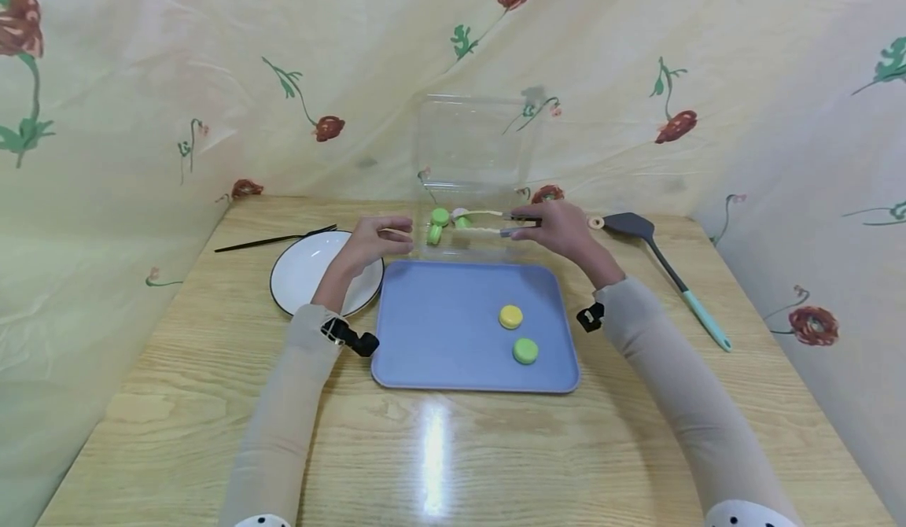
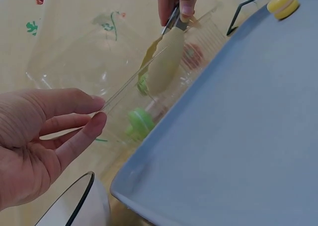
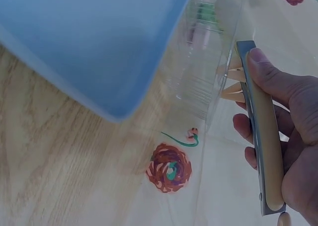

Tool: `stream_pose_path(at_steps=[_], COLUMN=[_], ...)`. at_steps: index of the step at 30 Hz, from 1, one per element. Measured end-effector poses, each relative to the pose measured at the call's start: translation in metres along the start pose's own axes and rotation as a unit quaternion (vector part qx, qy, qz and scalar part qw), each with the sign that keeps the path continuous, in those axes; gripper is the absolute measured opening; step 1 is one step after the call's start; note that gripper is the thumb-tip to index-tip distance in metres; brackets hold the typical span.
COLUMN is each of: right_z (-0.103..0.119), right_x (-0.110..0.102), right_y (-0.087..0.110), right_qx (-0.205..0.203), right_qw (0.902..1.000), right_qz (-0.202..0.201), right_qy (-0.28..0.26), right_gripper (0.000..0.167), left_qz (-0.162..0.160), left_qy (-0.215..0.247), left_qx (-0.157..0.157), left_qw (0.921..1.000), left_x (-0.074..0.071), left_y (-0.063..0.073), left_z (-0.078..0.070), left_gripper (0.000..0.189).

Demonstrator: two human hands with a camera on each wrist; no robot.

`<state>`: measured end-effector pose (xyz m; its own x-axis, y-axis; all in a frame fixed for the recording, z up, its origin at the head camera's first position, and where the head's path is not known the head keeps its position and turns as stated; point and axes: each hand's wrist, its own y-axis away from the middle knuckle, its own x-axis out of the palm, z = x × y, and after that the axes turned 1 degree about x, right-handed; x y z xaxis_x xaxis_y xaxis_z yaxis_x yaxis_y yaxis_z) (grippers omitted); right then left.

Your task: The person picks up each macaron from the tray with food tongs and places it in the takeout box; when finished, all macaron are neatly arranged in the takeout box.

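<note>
My left hand (image 1: 368, 245) pinches the edge of a clear plastic box (image 1: 473, 145) between thumb and fingers, as the left wrist view shows. The box's lid stands raised against the backdrop. Inside lie several green macarons (image 1: 435, 234). My right hand (image 1: 562, 230) grips a pair of tongs (image 3: 266, 136) with tan handle panels and pale, broad tips. Those tips reach into the box, spread to either side of a green macaron (image 2: 143, 84). In front of the box is a blue tray (image 1: 446, 322) bearing a yellow macaron (image 1: 511, 317) and a green macaron (image 1: 525, 351).
A white plate (image 1: 300, 271) with a dark rim sits left of the tray, partly behind my left forearm. Beyond it lies a black fork (image 1: 262, 243). To the right, a spatula (image 1: 661, 256) with a dark head and mint handle end rests on the wooden table (image 1: 354, 448).
</note>
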<state>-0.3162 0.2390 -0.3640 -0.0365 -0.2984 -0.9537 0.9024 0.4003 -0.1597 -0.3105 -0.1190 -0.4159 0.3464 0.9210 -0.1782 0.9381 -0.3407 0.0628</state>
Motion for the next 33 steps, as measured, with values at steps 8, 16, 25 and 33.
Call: stream_pose_path(at_steps=[8,16,25,33], right_z=[0.003,0.006,0.005,0.005], right_x=[0.006,0.009,0.014,0.013], right_y=[-0.006,-0.011,-0.016,-0.016], right_qx=[0.010,0.029,0.028,0.022], right_qw=[0.9996,0.9989,0.9988,0.9989], right_qz=[0.024,0.036,0.035,0.040], right_qy=[0.003,0.006,0.018,0.013], right_gripper=[0.047,0.047,0.046,0.052], left_qz=[0.003,0.005,0.005,0.000], left_qy=[0.003,0.014,0.023,0.017], left_qx=[0.000,0.005,0.006,0.001], left_qw=[1.0000,0.9999,0.9997,0.9999], left_x=[0.000,-0.001,0.000,0.001], left_y=[-0.001,-0.003,-0.004,-0.002], left_z=[0.002,0.005,0.007,0.005], left_gripper=[0.056,0.056,0.056,0.057])
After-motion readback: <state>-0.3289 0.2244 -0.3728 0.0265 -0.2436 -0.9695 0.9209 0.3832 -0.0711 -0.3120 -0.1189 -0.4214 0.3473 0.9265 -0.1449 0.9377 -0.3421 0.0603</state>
